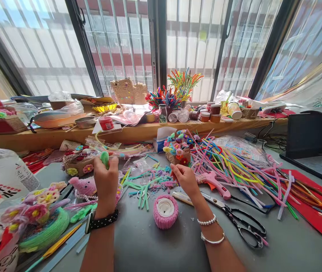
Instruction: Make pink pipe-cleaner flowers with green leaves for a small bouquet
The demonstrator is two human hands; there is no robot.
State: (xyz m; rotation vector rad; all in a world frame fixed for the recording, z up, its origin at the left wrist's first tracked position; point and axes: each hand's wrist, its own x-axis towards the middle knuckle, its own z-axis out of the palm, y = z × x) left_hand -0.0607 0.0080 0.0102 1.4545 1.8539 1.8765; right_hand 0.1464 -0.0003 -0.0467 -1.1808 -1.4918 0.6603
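Left hand [105, 183], centre-left: grip closed on fuzzy green oval piece [104, 158]. Right hand [185, 180], centre: grip curled, contents indiscernible. Round pink ribbed pot [165, 221]: lower centre.

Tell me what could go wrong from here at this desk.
The right hand might brush the scissors lying close beside it. The pink glue gun lies near too and, if hot, could burn it. The pink pot stands between the forearms, so either might knock it.
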